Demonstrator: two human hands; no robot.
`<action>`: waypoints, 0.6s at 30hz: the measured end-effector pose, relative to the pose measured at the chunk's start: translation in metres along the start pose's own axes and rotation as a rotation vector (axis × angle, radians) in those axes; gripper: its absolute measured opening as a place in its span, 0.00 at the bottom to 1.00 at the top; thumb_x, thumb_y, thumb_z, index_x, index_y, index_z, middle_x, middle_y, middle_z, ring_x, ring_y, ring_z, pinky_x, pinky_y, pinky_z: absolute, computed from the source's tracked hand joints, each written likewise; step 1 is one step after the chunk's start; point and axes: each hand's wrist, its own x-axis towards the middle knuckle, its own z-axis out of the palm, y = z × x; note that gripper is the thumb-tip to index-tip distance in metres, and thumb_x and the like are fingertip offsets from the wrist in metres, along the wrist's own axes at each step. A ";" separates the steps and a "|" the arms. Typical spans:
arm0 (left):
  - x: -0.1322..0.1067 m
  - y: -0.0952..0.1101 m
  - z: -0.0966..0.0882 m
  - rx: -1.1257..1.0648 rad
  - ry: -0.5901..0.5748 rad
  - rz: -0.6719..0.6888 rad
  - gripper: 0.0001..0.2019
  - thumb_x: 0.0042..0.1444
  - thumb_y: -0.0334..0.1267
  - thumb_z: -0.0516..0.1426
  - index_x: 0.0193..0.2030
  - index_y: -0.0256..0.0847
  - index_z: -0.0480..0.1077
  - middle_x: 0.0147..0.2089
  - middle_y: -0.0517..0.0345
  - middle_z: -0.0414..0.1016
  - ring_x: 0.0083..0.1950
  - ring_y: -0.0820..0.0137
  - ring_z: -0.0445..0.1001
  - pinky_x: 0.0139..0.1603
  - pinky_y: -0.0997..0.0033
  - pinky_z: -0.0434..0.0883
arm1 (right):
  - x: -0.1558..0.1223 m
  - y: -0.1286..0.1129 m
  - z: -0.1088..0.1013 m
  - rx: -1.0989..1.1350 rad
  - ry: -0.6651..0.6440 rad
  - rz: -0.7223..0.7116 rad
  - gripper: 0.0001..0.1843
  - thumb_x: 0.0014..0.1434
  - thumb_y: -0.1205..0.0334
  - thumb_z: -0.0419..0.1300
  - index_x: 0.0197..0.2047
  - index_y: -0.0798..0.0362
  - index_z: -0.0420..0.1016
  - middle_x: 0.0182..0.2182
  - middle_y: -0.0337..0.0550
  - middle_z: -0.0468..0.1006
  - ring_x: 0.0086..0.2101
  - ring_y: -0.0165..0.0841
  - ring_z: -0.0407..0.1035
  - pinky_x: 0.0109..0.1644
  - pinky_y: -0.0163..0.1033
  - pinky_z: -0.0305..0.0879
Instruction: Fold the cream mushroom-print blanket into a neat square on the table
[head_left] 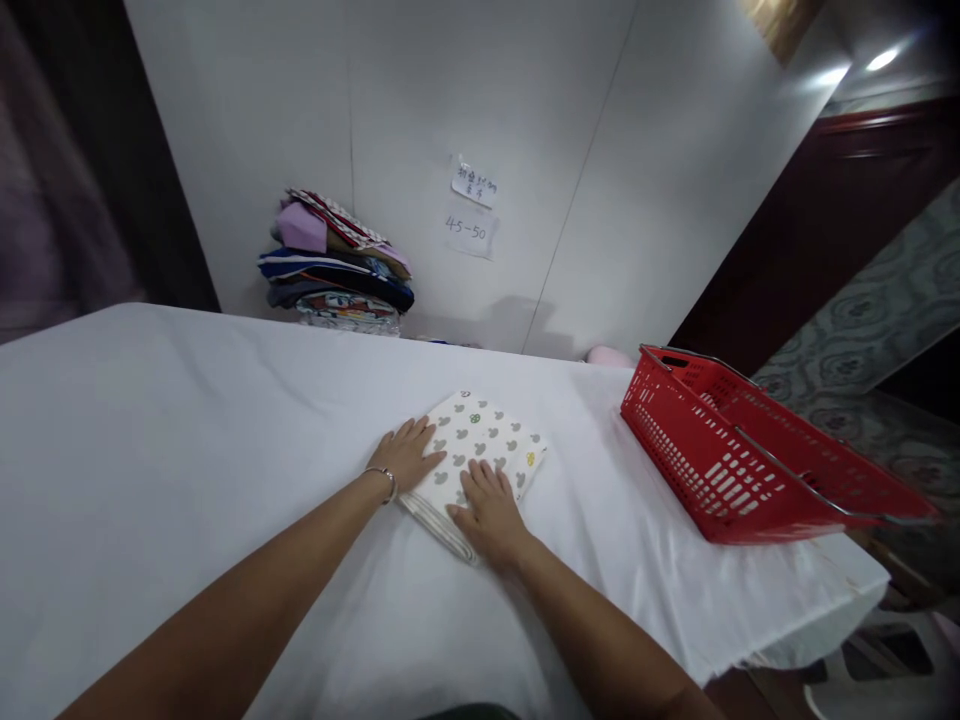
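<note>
A folded white cloth (480, 432) with a grey, green and yellow print lies on the white-covered table (247, 440). Several layers show along its near edge. My left hand (405, 455) rests flat on the cloth's left side, fingers stretched out; a bracelet circles that wrist. On the near right part of the cloth lies my right hand (489, 512), its fingers also extended and pressing down. Neither hand grips anything.
A red plastic basket (697, 450) with metal handles stands at the table's right edge. Folded fabrics are stacked in a pile (337, 265) at the back left, by the wall. Paper notes (471, 230) are stuck to the wall. Something pink (609, 356) shows behind the table's far edge.
</note>
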 end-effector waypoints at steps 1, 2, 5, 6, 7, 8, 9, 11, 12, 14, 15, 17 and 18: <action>0.000 0.000 0.000 -0.005 0.006 0.001 0.33 0.56 0.57 0.41 0.65 0.42 0.50 0.70 0.58 0.42 0.69 0.60 0.40 0.64 0.53 0.48 | 0.003 0.000 -0.005 0.018 -0.024 0.002 0.30 0.62 0.48 0.47 0.63 0.56 0.54 0.64 0.52 0.49 0.63 0.42 0.39 0.64 0.52 0.37; 0.001 0.000 0.001 -0.011 0.008 0.003 0.33 0.56 0.57 0.41 0.65 0.43 0.50 0.70 0.57 0.42 0.69 0.59 0.40 0.64 0.53 0.48 | 0.007 0.002 -0.011 0.032 -0.036 0.006 0.30 0.62 0.47 0.47 0.62 0.55 0.55 0.64 0.51 0.49 0.63 0.42 0.39 0.63 0.52 0.38; -0.001 0.001 0.000 -0.032 0.011 0.005 0.33 0.56 0.57 0.41 0.65 0.44 0.51 0.70 0.57 0.42 0.69 0.59 0.40 0.63 0.53 0.48 | 0.022 0.015 -0.027 -0.013 0.031 0.076 0.32 0.62 0.46 0.46 0.64 0.55 0.52 0.65 0.51 0.45 0.64 0.42 0.36 0.63 0.52 0.36; -0.002 0.001 -0.001 -0.039 0.008 0.002 0.32 0.56 0.57 0.42 0.65 0.45 0.51 0.70 0.57 0.42 0.69 0.59 0.40 0.63 0.53 0.48 | 0.026 0.022 -0.029 -0.053 0.068 0.133 0.33 0.62 0.46 0.46 0.64 0.56 0.52 0.65 0.52 0.44 0.64 0.42 0.34 0.63 0.52 0.34; -0.003 0.002 -0.002 -0.046 0.003 -0.003 0.32 0.56 0.56 0.42 0.65 0.45 0.51 0.70 0.58 0.42 0.69 0.59 0.40 0.63 0.53 0.48 | 0.030 0.030 -0.028 -0.096 0.096 0.195 0.33 0.62 0.47 0.47 0.64 0.58 0.51 0.65 0.53 0.44 0.64 0.43 0.33 0.64 0.52 0.33; -0.004 0.003 -0.003 -0.053 0.000 -0.009 0.32 0.56 0.56 0.42 0.65 0.45 0.51 0.70 0.58 0.42 0.69 0.59 0.40 0.63 0.52 0.48 | 0.032 0.038 -0.025 -0.132 0.106 0.254 0.33 0.62 0.47 0.46 0.64 0.59 0.52 0.65 0.54 0.45 0.64 0.43 0.34 0.64 0.52 0.33; -0.006 0.004 -0.005 -0.060 -0.007 -0.013 0.32 0.55 0.56 0.42 0.65 0.45 0.51 0.70 0.58 0.42 0.69 0.59 0.40 0.63 0.52 0.48 | 0.033 0.045 -0.020 -0.154 0.114 0.295 0.32 0.62 0.48 0.45 0.63 0.60 0.53 0.64 0.54 0.47 0.64 0.43 0.35 0.63 0.52 0.33; -0.007 0.005 -0.006 -0.074 -0.014 -0.015 0.33 0.55 0.56 0.42 0.65 0.45 0.50 0.70 0.58 0.41 0.69 0.59 0.40 0.64 0.52 0.48 | 0.032 0.057 -0.009 -0.178 0.129 0.310 0.32 0.63 0.49 0.44 0.63 0.61 0.52 0.64 0.54 0.48 0.63 0.44 0.37 0.64 0.51 0.33; -0.008 0.005 -0.007 -0.080 -0.016 -0.014 0.33 0.55 0.56 0.42 0.65 0.45 0.50 0.70 0.59 0.41 0.69 0.59 0.40 0.64 0.52 0.48 | 0.031 0.061 -0.005 -0.184 0.135 0.303 0.32 0.63 0.49 0.44 0.63 0.61 0.52 0.64 0.53 0.48 0.63 0.44 0.37 0.63 0.51 0.33; -0.008 0.004 -0.006 -0.086 -0.023 -0.016 0.33 0.55 0.57 0.42 0.66 0.45 0.49 0.70 0.59 0.40 0.69 0.59 0.39 0.64 0.52 0.47 | 0.030 0.064 -0.002 -0.187 0.124 0.300 0.32 0.62 0.48 0.44 0.63 0.61 0.54 0.64 0.54 0.48 0.63 0.45 0.38 0.63 0.51 0.34; -0.008 0.004 -0.006 -0.086 -0.023 -0.018 0.33 0.55 0.57 0.41 0.66 0.45 0.49 0.70 0.59 0.40 0.69 0.58 0.39 0.64 0.52 0.47 | 0.032 0.064 -0.003 -0.183 0.104 0.307 0.32 0.62 0.48 0.45 0.62 0.61 0.55 0.64 0.54 0.49 0.63 0.46 0.39 0.63 0.52 0.34; -0.007 0.003 -0.003 -0.079 -0.016 -0.018 0.33 0.56 0.57 0.41 0.65 0.45 0.50 0.70 0.59 0.40 0.69 0.58 0.39 0.64 0.51 0.47 | 0.040 0.058 -0.012 -0.172 0.076 0.320 0.33 0.61 0.47 0.46 0.62 0.60 0.56 0.64 0.56 0.49 0.63 0.46 0.39 0.63 0.52 0.34; -0.007 0.003 -0.002 -0.074 -0.009 -0.015 0.33 0.56 0.57 0.42 0.65 0.45 0.50 0.70 0.58 0.40 0.69 0.58 0.39 0.64 0.51 0.47 | 0.047 0.053 -0.018 -0.167 0.075 0.313 0.34 0.61 0.46 0.46 0.62 0.61 0.55 0.64 0.56 0.48 0.63 0.46 0.38 0.63 0.52 0.34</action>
